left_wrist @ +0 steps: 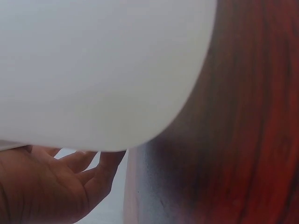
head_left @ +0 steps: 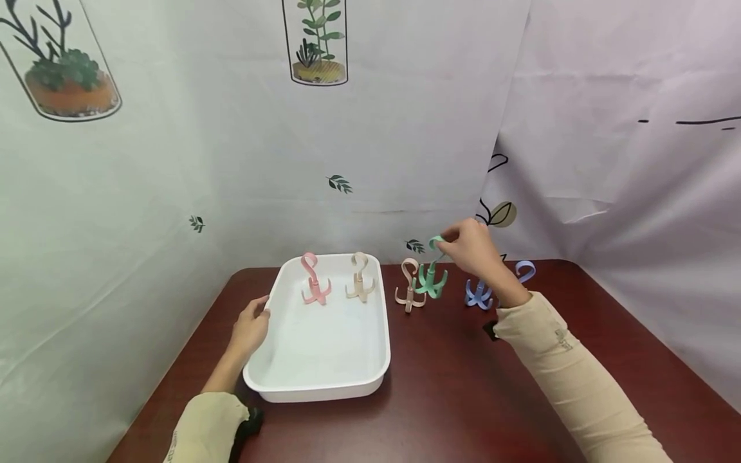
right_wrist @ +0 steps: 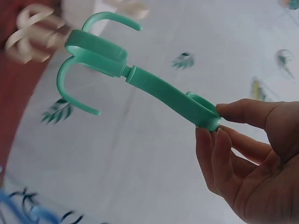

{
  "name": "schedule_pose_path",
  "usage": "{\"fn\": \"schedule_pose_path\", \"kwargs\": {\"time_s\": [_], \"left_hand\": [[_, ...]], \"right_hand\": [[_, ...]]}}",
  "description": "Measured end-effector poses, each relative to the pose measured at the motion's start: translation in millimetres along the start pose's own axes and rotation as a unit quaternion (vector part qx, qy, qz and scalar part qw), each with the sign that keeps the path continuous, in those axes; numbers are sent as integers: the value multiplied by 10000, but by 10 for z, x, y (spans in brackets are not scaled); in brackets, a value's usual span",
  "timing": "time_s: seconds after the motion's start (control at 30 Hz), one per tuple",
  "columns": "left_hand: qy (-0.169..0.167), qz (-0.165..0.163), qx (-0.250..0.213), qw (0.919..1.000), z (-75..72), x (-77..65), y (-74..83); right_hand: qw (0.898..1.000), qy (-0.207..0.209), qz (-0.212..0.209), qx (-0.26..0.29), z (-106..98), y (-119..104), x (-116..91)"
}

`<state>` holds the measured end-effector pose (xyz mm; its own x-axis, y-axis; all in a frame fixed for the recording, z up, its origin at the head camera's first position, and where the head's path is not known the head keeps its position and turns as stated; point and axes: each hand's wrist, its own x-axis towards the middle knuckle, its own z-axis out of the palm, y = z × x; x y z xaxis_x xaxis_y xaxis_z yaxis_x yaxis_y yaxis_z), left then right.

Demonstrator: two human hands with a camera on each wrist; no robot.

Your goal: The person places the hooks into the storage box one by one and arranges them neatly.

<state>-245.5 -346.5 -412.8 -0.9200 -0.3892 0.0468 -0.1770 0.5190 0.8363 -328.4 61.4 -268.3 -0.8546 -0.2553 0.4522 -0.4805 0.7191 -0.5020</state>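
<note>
My right hand (head_left: pixel 471 247) pinches the curled top of a green multi-prong hanging hook (head_left: pixel 431 283) between thumb and fingertips. In the right wrist view the green hook (right_wrist: pixel 161 91) points away from the fingers, its prongs at the far end. A beige-pink hook (head_left: pixel 409 296) stands on the table just left of it. At the left side of the white tray (head_left: pixel 330 391), my left hand (head_left: pixel 250 328) holds the rim. Its fingers (left_wrist: pixel 100 179) reach beneath the tray edge in the left wrist view. Inside the tray stand a pink hook (head_left: pixel 315 289) and a beige hook (head_left: pixel 360 286), side by side.
Blue prongs (head_left: pixel 478 296) and a blue hook top (head_left: pixel 525 270) show on either side of my right forearm, which hides what lies between. A dark red wooden table (head_left: pixel 440 399) carries everything. Behind it hangs a pale printed cloth (head_left: pixel 405 128).
</note>
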Motion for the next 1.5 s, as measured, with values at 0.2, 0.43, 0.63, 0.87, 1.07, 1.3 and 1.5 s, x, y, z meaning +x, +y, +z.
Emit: {"fn": "schedule_pose_path", "kwargs": {"time_s": [0.2, 0.43, 0.63, 0.87, 1.07, 1.3, 1.5], "left_hand": [[-7, -41, 16, 10000, -7, -5, -7], [-17, -34, -24, 10000, 8, -13, -9], [45, -17, -56, 10000, 39, -1, 6], [9, -49, -96, 9999, 43, -24, -1], [39, 10, -148, 9999, 25, -46, 12], [42, 30, -143, 9999, 25, -48, 19], [80, 28, -105, 9999, 32, -51, -3]], "right_hand": [[9987, 20, -289, 417, 79, -369, 58], [9955, 17, -326, 890, 360, -629, 153], [9937, -88, -323, 1070, 647, -689, 132], [9921, 13, -227, 1230, 1014, -629, 68], [9923, -92, -51, 1232, 1207, -603, 56], [9924, -365, 230, 1153, 1318, -579, 63], [9945, -269, 245, 984, 1392, -533, 67]]}}
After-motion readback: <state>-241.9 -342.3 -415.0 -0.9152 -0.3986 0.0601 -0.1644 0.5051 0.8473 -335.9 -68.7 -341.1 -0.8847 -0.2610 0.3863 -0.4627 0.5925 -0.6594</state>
